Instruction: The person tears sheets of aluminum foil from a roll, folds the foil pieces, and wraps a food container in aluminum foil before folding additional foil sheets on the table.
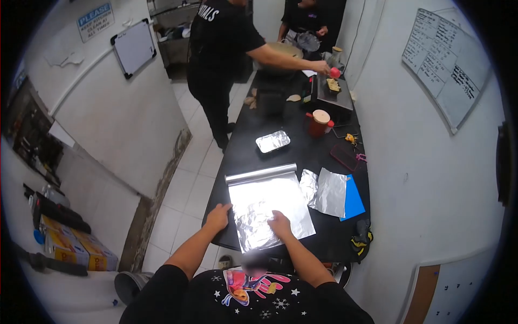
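A wide sheet of aluminium foil [267,202] lies unrolled on the black table, wrinkled near the front. Its foil roll [261,173] lies across the far end. At the sheet's left edge is my left hand [218,218], its fingers closed at the foil's border. My right hand [279,224] is over the sheet's middle right, fingers curled in and closed on the foil. Beyond the roll sits a foil-covered tray [273,142]. Cut foil pieces [330,192] lie to the right, partly over a blue folder-like sheet [353,198].
A red-brown jug with a pale lid [319,122] stands farther back. One person [221,59] reaches across toward a scale [330,97] bearing a filled tray; another person [303,21] stands behind the far end. The right wall [410,162] borders the table [245,141].
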Tool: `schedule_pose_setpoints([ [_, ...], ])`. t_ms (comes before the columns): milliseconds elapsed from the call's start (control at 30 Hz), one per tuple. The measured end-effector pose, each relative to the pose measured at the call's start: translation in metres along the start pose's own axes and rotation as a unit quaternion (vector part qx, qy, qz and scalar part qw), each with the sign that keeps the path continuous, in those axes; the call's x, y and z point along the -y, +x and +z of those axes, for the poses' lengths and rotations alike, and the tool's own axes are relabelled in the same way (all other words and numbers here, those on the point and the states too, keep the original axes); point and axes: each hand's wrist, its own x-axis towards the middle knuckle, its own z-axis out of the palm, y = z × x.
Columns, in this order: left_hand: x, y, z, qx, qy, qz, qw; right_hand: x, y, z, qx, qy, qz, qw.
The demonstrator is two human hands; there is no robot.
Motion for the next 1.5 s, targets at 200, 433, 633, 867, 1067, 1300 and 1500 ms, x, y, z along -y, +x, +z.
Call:
schedule_pose_setpoints([
  [200, 0.001, 0.006, -0.006, 0.039, 0.024, -0.001, 0.999, 0.005, -0.002, -0.001, 0.001, -0.010, 0.009, 1.000],
  [433, -0.011, 0.002, -0.026, 0.085, 0.098, 0.027, 0.991, 0.000, 0.000, 0.004, -0.013, 0.020, 0.008, 1.000],
  [633, -0.009, 0.002, -0.022, 0.076, 0.108, 0.037, 0.991, 0.007, -0.006, 0.002, -0.039, 0.013, -0.011, 0.999],
  [867, -0.010, 0.002, -0.023, 0.086, 0.142, 0.060, 0.984, 0.015, -0.011, -0.021, -0.062, 0.017, -0.029, 0.998],
  [1067, -0.008, -0.001, -0.015, 0.052, 0.174, 0.094, 0.979, -0.029, 0.014, -0.099, -0.150, 0.070, 0.017, 0.986],
  [1300, -0.012, -0.002, -0.012, 0.030, 0.204, 0.093, 0.974, -0.051, 0.010, -0.215, -0.272, 0.253, 0.039, 0.928],
  [1500, -0.004, 0.001, -0.001, 0.002, 0.244, 0.097, 0.965, -0.134, 0.041, -0.246, -0.330, 0.095, 0.038, 0.939],
])
